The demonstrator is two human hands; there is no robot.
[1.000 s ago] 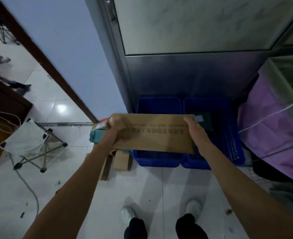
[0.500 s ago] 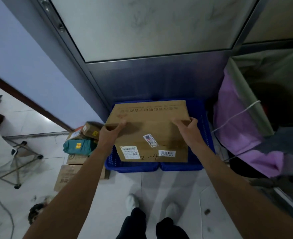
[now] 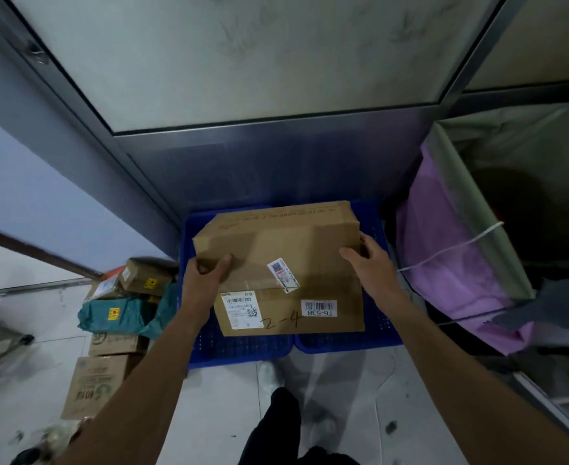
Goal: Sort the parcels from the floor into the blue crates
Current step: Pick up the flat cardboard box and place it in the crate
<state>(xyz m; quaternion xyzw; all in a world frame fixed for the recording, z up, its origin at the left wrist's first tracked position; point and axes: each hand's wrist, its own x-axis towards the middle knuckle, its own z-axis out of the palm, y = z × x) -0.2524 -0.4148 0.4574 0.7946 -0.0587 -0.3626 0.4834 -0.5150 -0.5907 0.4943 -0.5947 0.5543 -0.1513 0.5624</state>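
1. A brown cardboard box (image 3: 286,263) is held over two blue crates (image 3: 242,347), spanning both of them; whether it rests on their rims cannot be told.
2. Its long axis runs left to right across the view, slightly skewed, with the left end a little nearer the person. The broad top face tilts toward the camera.
3. The box is plain corrugated card with clear tape along the seam. It carries a white shipping label (image 3: 242,310) near the front left, a barcode sticker (image 3: 319,308) reading "T6-538" near the front right, and a smaller tilted sticker (image 3: 283,275) at the middle. "2-4" is handwritten between the labels.
4. The left hand (image 3: 206,276) grips the left end, fingers curled over the top edge.
5. The right hand (image 3: 373,266) clasps the right end, thumb on top and fingers wrapped round the side.
6. The crates are perforated plastic, side by side against a grey metal panel (image 3: 276,169).
7. Left of the crates, on the pale tiled floor (image 3: 222,397), lie more parcels: a green plastic mailer (image 3: 115,317) among several cardboard boxes (image 3: 92,387).
8. To the right hangs a purple cloth (image 3: 444,263) crossed by a white cord (image 3: 450,250).
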